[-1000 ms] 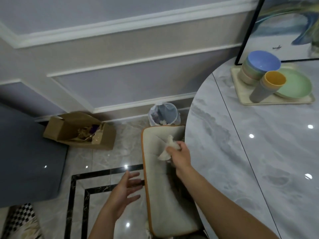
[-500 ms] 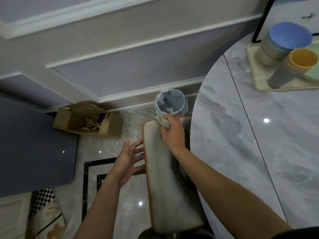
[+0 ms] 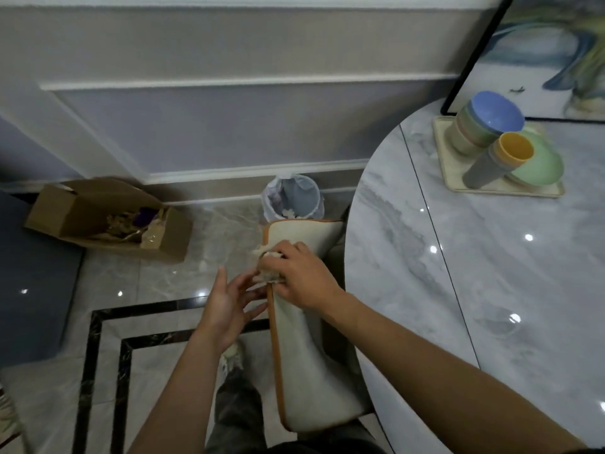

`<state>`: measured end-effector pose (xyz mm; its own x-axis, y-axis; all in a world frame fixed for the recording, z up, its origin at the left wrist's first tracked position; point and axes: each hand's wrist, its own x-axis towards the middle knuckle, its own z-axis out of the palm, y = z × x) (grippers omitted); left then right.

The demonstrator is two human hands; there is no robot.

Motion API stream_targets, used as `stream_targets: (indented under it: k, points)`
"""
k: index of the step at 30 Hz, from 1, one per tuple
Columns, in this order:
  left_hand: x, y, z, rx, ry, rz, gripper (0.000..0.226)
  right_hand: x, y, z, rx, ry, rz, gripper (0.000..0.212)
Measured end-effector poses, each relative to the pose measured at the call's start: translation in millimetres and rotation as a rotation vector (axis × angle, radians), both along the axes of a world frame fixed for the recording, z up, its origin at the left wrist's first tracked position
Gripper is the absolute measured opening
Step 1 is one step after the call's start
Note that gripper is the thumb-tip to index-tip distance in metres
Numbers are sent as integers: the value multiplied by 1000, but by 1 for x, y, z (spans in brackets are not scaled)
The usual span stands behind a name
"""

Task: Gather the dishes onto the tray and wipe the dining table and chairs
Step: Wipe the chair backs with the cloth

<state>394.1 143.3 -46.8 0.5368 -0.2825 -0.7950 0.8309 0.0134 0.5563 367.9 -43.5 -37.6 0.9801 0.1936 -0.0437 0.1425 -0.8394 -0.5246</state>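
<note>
My right hand [image 3: 299, 273] presses a crumpled whitish cloth [image 3: 268, 267] against the left, orange-trimmed edge of the pale chair back [image 3: 304, 348]. Just left of that edge my left hand [image 3: 229, 303] hovers with fingers spread, their tips close to the cloth. On the grey marble table [image 3: 474, 290] at the far right stands a beige tray [image 3: 510, 188]. It carries stacked bowls with a blue one on top [image 3: 494, 114], stacked cups with a yellow one on top [image 3: 510, 152] and a green plate [image 3: 540, 165].
A lined waste bin [image 3: 294, 198] stands on the floor just beyond the chair. An open cardboard box [image 3: 108, 217] with scraps lies by the wall at left. A dark cabinet [image 3: 29, 283] fills the left side. A framed picture [image 3: 540, 50] leans behind the tray.
My right hand slid the cloth from the chair back's far top edge toward me and to its left edge. My left hand moved closer to the cloth.
</note>
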Motion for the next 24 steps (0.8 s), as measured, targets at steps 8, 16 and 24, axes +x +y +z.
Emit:
stream_targets:
  k: [8,16,24]
  points:
    - [25,26,-42,-13,8,-7,64,72,-30,40,257,163,-378,72]
    - [68,1,-69,-80,-12,-85,49,154,-87,-15,-92,416,-502,42]
    - [95,-40,-113,-88,-115,-237,51,175,-122,-69,-279,658,-403,64]
